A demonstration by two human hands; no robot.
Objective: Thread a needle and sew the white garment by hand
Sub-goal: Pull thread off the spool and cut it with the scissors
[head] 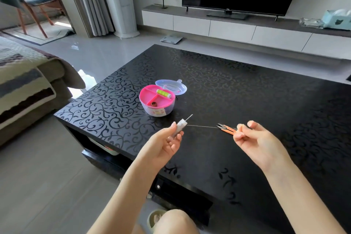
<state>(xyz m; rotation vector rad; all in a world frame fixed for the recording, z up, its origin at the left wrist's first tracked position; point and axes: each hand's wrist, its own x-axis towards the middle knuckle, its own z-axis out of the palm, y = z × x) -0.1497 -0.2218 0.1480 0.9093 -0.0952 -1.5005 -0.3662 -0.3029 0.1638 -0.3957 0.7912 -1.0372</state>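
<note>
In the head view my left hand [167, 138] grips the grey thread spool [180, 126], fingers [177, 137] curled round it, and my right hand [252, 138] pinches the thread [202, 126], stretched tight between them above the tabletop [266, 91]. I would pull out enough length, keep it tight, then cut it with the orange snips [227, 129]. Whether the snips lie on the tabletop or are held, I cannot tell. The thin pin [189, 118] beside the spool may be the needle; the white garment is not visible
</note>
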